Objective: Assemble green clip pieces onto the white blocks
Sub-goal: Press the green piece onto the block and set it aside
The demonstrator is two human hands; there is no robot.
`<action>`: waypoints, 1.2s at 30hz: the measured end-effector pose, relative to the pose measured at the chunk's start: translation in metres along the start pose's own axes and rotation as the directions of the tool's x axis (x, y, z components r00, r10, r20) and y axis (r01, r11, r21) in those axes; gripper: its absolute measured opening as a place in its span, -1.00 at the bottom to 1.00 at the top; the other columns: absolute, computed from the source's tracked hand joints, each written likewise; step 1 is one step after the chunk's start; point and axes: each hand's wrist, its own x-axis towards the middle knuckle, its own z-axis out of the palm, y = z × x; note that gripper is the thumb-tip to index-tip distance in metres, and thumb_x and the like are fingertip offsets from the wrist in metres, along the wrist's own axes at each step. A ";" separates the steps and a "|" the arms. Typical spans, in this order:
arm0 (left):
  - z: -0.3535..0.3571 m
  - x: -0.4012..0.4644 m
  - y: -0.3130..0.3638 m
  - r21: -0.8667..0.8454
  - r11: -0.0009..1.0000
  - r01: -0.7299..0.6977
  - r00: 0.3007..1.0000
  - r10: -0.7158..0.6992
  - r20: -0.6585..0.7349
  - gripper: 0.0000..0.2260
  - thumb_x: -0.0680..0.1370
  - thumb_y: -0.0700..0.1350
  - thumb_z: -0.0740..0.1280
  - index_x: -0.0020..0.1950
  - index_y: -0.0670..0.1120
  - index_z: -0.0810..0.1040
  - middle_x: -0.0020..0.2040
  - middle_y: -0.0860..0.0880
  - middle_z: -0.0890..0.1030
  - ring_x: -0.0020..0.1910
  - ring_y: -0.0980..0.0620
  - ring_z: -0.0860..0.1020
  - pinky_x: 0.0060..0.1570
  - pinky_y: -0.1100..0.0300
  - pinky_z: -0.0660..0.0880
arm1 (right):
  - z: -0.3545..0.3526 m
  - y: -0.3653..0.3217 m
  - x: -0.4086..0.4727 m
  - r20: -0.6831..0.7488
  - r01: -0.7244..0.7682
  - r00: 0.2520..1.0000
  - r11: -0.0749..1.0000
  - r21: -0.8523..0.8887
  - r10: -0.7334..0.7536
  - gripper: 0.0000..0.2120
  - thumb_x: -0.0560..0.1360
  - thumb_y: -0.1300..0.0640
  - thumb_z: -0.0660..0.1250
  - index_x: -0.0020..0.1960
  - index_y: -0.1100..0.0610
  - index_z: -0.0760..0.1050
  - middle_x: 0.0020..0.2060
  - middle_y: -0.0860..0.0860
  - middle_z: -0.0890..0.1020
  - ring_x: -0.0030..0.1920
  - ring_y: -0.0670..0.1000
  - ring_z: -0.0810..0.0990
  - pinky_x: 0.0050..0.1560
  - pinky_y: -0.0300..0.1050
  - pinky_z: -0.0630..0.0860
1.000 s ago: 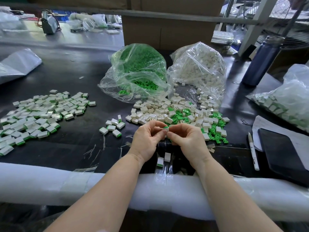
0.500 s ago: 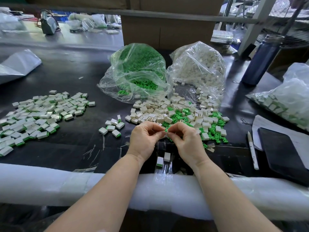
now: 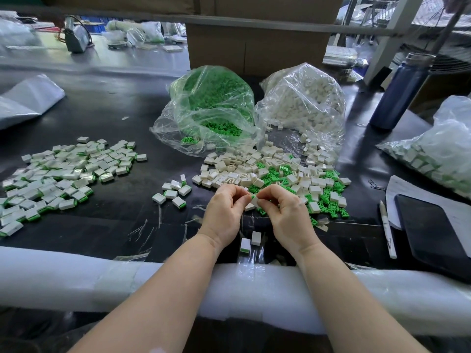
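My left hand [image 3: 225,212] and my right hand [image 3: 285,215] meet fingertip to fingertip above the black table. Between them they pinch one white block with a green clip [image 3: 254,199] at its end. Just beyond the hands lies a loose heap of white blocks [image 3: 244,169] mixed with green clips [image 3: 328,200]. A clear bag of green clips [image 3: 211,110] and a clear bag of white blocks [image 3: 303,103] lie open behind the heap. A spread of assembled blocks [image 3: 63,174] covers the table's left, and several more [image 3: 175,192] lie nearer the hands.
Two blocks [image 3: 251,240] lie near the padded white table edge [image 3: 76,276]. A pen [image 3: 387,228], a black tablet [image 3: 433,230] on paper and a bag of finished blocks [image 3: 438,154] sit at the right. A dark blue bottle [image 3: 400,90] stands behind; a cardboard box [image 3: 254,47] at the back.
Both hands stayed together over the same spot, shifting slightly toward the heap. The fingertips have worked the block, and its green end now shows between them.
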 end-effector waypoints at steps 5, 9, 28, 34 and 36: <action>0.000 0.001 0.000 0.003 1.000 0.010 1.000 -0.010 0.016 -0.89 0.56 -0.19 0.28 -0.16 -0.03 0.46 -0.15 -0.06 0.52 -0.26 0.18 0.42 -0.23 0.49 0.35 | 0.000 0.000 0.001 0.001 -0.004 1.000 1.000 0.029 0.004 -0.97 0.50 0.25 0.34 -0.10 0.18 0.56 -0.22 0.02 0.60 -0.16 0.05 0.54 -0.07 0.00 0.51; -0.003 0.002 0.000 -0.172 0.980 0.105 0.994 -0.111 -0.023 -0.87 0.57 -0.17 0.27 -0.17 -0.05 0.51 -0.39 0.05 0.46 -0.35 0.10 0.41 -0.25 0.28 0.37 | -0.002 0.002 0.001 -0.019 -0.045 0.999 0.996 0.076 0.046 -0.94 0.51 0.25 0.33 -0.12 0.12 0.54 -0.28 -0.08 0.58 -0.21 -0.05 0.54 -0.12 -0.12 0.51; -0.001 0.000 0.000 0.012 1.000 0.005 1.000 -0.005 -0.029 -0.90 0.53 -0.20 0.33 -0.16 -0.06 0.48 -0.21 -0.03 0.50 -0.30 0.17 0.41 -0.23 0.41 0.35 | 0.000 0.001 0.001 0.037 -0.085 0.996 0.988 0.129 0.081 -0.92 0.50 0.27 0.33 -0.14 0.13 0.55 -0.27 -0.02 0.59 -0.18 0.02 0.55 -0.10 -0.15 0.50; -0.006 -0.003 0.005 -0.137 0.990 0.013 0.997 -0.002 0.079 -0.93 0.49 -0.22 0.38 -0.09 -0.06 0.56 -0.27 0.07 0.55 -0.37 0.29 0.44 -0.27 0.46 0.40 | -0.002 0.004 0.004 0.039 -0.168 0.986 0.939 0.301 0.164 -0.77 0.51 0.32 0.29 -0.21 0.04 0.54 -0.38 -0.16 0.52 -0.39 -0.27 0.45 -0.31 -0.43 0.36; -0.006 -0.004 0.006 -0.166 0.986 0.007 0.991 0.015 0.134 -0.85 0.44 -0.25 0.43 -0.03 -0.07 0.59 -0.23 0.06 0.57 -0.35 0.28 0.44 -0.24 0.40 0.45 | -0.002 0.004 0.004 0.052 -0.189 0.982 0.922 0.339 0.182 -0.76 0.52 0.34 0.26 -0.21 0.05 0.54 -0.39 -0.15 0.52 -0.39 -0.25 0.43 -0.29 -0.37 0.37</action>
